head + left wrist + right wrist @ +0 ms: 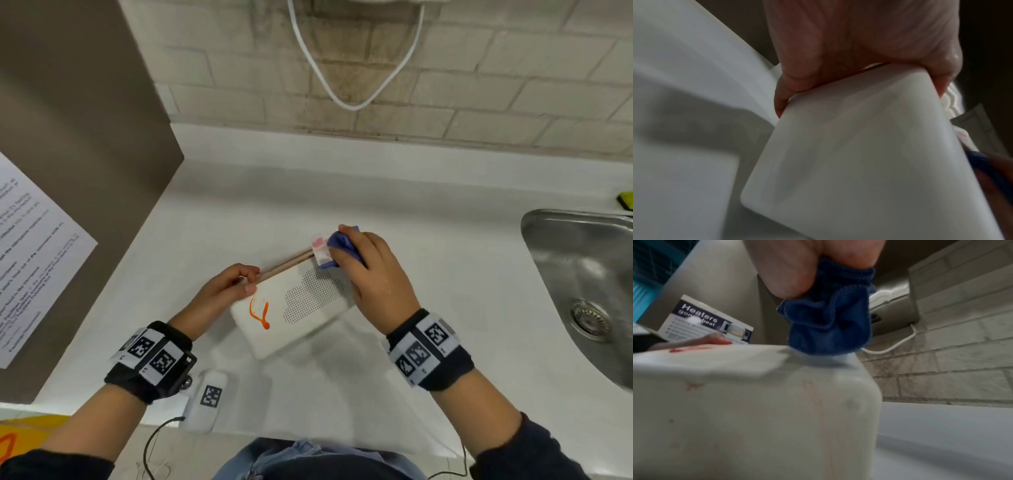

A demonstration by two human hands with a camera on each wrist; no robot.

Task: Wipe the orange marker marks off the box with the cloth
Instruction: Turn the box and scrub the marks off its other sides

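Fingers [342, 255] of the right hand [373, 274] are curled tight round a bunched blue cloth [339, 245], pressing it onto the far right corner of the box [294, 308]. Fingers [245, 272] and thumb of the left hand [222, 291] clamp the box's far left corner; from the left wrist view they wrap over its edge.

Readable writing is scarce. A carton [705, 321] beyond the box, seen in the right wrist view, reads "Heaters" in white on a dark band; the smaller lines are blurred. A printed sheet [30, 253] hangs on the brown panel left of the box, its text too small to read. Black-and-white square code tags sit on both wristbands and on a small white block [207, 404] near the box's front.

White with rounded corners, the box lies slantwise on the white surface [428, 359], left of the steel sink [582, 284]. Its top carries a patch of fine perforations and, near the left hand, a looping orange marker mark [260, 313]. A pale pink smudge [318, 242] shows just beside the cloth. Wooden sticks [287, 263] lie along the box's far edge.
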